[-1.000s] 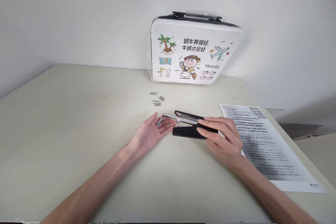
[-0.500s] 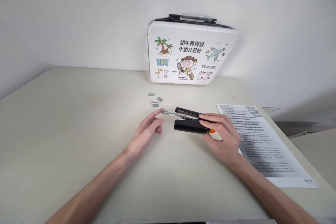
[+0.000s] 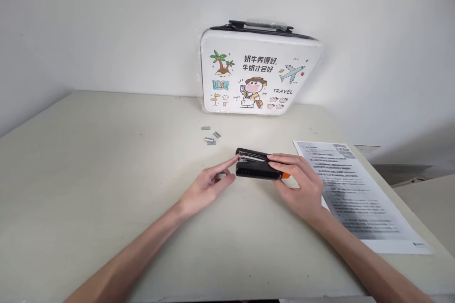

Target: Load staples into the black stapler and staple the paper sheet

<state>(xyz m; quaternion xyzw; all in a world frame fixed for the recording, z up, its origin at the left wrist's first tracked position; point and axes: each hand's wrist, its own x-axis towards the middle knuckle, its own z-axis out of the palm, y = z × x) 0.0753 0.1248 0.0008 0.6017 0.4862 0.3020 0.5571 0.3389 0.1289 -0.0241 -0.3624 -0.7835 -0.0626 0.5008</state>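
Observation:
A black stapler (image 3: 254, 169) with an orange part at its back end is gripped by my right hand (image 3: 302, 184), fingers over its top and thumb underneath. It is held above the table on its side, and the silver staple tray (image 3: 247, 156) lies between its two black halves. My left hand (image 3: 204, 188) is at the stapler's front end. Its index finger is stretched out with the tip against the tray's end, the thumb is apart below, and the other fingers are curled. Several small grey staple strips (image 3: 209, 140) lie on the table beyond the left hand.
A white cartoon-printed case (image 3: 261, 71) with a black handle stands at the back of the table (image 3: 106, 161), by the wall. A printed sheet of paper (image 3: 359, 194) lies at the right, partly behind my right hand and forearm.
The silver tray stuck out of the stapler's front before; it has slid right, back between the black halves. My left hand has moved right with its index finger on the tray's end.

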